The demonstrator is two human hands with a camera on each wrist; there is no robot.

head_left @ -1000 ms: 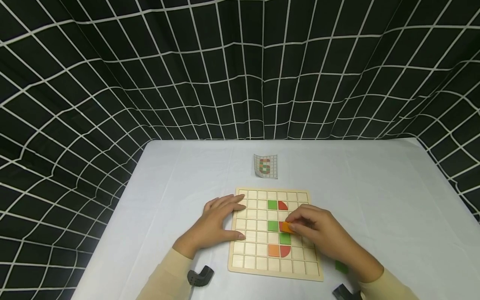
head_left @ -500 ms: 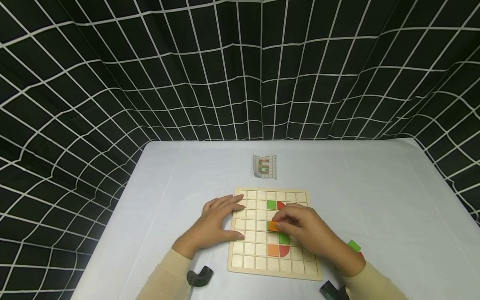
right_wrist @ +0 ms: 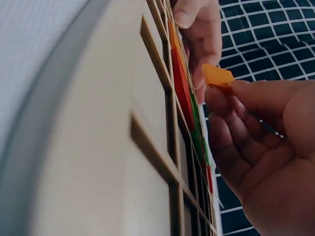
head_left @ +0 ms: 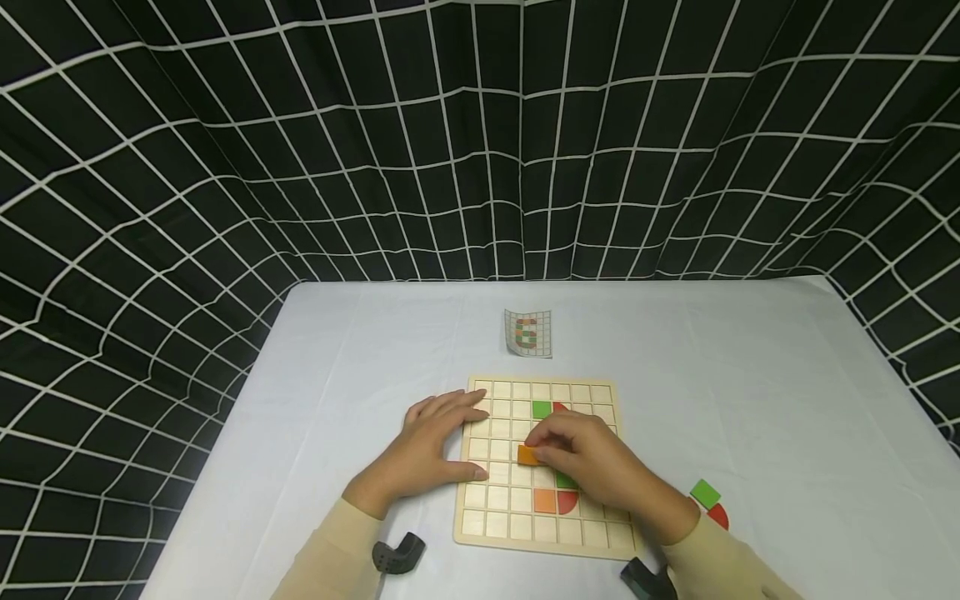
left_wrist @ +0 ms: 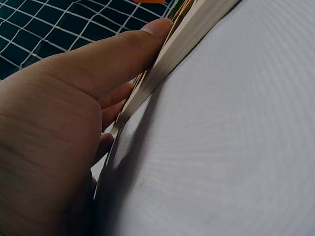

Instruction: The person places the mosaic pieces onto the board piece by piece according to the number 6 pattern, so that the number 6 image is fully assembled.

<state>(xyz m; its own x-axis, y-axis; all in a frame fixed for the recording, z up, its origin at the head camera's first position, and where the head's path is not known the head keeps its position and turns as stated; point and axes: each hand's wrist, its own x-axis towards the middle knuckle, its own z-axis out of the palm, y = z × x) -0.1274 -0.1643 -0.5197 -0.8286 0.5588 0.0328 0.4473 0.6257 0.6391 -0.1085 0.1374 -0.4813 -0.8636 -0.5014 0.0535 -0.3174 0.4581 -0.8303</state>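
In the head view, my right hand (head_left: 596,458) pinches an orange square tile (head_left: 527,455) between thumb and fingers, over the middle of a wooden grid board (head_left: 497,525). The right wrist view shows that tile (right_wrist: 217,76) tilted and apart from the board. My left hand (head_left: 427,446) rests along the board's left edge, fingers spread and thumb out. On the board lie a green square tile (head_left: 542,409), another orange tile (head_left: 545,500) beside a red rounded tile (head_left: 567,502), and a partly covered green tile (head_left: 565,481). My right hand hides some cells.
A small paper card (head_left: 528,334) with a coloured grid pattern stands behind the board. Right of the board, a loose green tile (head_left: 705,494) touches or nearly touches a red rounded tile (head_left: 718,516). Black curved devices (head_left: 399,554) sit by both sleeves. Gridded black cloth surrounds the white table.
My right hand has carried the orange tile leftward across the board. The loose green and red tiles at the right have come out from behind the forearm. My left hand stays put.
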